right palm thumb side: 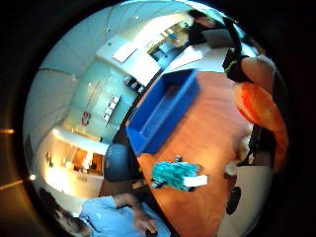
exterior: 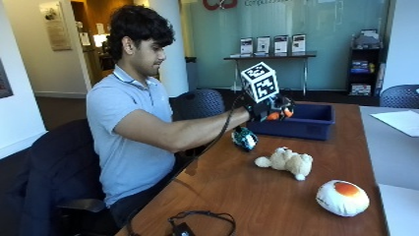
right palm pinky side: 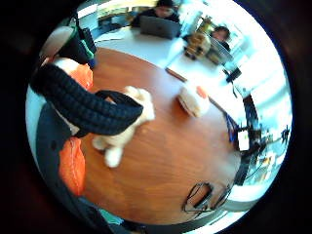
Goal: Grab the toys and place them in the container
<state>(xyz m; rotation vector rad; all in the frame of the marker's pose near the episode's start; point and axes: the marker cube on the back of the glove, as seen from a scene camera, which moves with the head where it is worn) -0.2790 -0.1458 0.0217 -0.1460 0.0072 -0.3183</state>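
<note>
My gloved right hand is raised above the table, just beside the near end of the blue container, and grips an orange toy. The palm views show that orange toy close against the palm, under a gloved finger. On the wooden table lie a teal toy, a beige teddy and a white plush with an orange spot. The blue container looks empty inside.
A black cable lies coiled at the table's near edge. A sheet of paper rests on the white table to the right. Across the table, a person sits behind a laptop. Office chairs stand behind the container.
</note>
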